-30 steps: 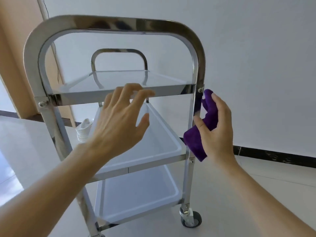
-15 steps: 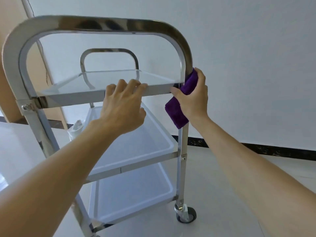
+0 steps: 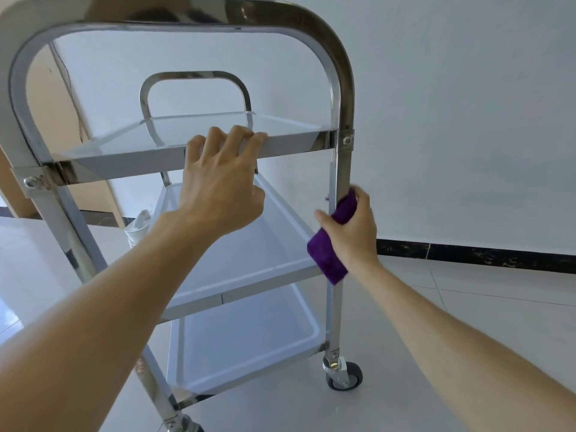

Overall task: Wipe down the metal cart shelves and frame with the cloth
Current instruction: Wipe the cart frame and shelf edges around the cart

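The purple cloth (image 3: 330, 251) has slid down the metal cart's near right upright (image 3: 343, 163), from beside the top shelf (image 3: 193, 157) half a second ago to between top and middle shelves, so the frame wipe is likely progressing downward. The right hand (image 3: 352, 235) grips the cloth around the post; the left hand (image 3: 218, 182) curls over the top shelf's near edge. No readable writing shows.

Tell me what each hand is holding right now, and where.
Right hand grips the purple cloth wrapped round the cart's right post. Left hand holds the top shelf's front edge.
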The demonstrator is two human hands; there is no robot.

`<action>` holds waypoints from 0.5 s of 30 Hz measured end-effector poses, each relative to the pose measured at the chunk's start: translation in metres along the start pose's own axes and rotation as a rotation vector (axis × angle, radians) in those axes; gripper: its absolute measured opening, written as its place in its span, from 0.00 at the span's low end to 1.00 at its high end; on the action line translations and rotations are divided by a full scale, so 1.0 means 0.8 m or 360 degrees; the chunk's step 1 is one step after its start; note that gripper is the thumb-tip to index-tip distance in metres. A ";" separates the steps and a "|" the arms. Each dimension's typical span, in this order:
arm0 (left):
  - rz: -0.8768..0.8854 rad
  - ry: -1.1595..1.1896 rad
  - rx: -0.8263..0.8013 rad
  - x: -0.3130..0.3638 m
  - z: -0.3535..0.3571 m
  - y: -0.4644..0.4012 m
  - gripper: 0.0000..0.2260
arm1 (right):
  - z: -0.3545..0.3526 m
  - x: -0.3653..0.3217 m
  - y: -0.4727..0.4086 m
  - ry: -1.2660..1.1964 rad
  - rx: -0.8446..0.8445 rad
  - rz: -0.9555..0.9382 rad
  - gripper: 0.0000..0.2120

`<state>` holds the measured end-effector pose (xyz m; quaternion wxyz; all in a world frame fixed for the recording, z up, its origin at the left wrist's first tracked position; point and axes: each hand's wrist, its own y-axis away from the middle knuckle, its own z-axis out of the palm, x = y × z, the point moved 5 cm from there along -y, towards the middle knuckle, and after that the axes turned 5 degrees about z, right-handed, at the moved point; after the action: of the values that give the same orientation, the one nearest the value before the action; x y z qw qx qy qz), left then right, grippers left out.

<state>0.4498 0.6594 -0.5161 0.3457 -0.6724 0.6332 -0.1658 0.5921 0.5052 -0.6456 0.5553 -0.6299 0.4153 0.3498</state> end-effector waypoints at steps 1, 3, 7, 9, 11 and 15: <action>-0.0004 0.0000 0.0010 0.000 0.001 0.000 0.31 | -0.002 -0.019 -0.011 -0.0017 0.0023 -0.0049 0.31; -0.0014 0.0004 0.0040 0.002 0.003 0.002 0.30 | -0.007 -0.054 -0.030 -0.0056 0.0056 -0.0118 0.31; -0.0028 0.0029 0.0084 0.003 0.004 0.005 0.30 | -0.008 -0.068 -0.036 -0.0083 0.0078 -0.0140 0.30; -0.0026 0.0043 0.0094 0.004 0.004 0.005 0.30 | -0.004 -0.043 -0.021 -0.0032 0.0068 -0.0125 0.31; -0.0026 0.0045 0.0094 0.004 0.004 0.006 0.30 | 0.003 -0.007 -0.001 0.0008 0.0018 -0.0060 0.30; -0.0025 0.0026 0.0069 0.003 0.005 0.008 0.30 | 0.010 0.044 0.024 0.0044 -0.0104 0.0053 0.30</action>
<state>0.4481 0.6580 -0.5239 0.3536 -0.6683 0.6270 -0.1877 0.5890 0.5073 -0.6864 0.5226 -0.6456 0.4218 0.3636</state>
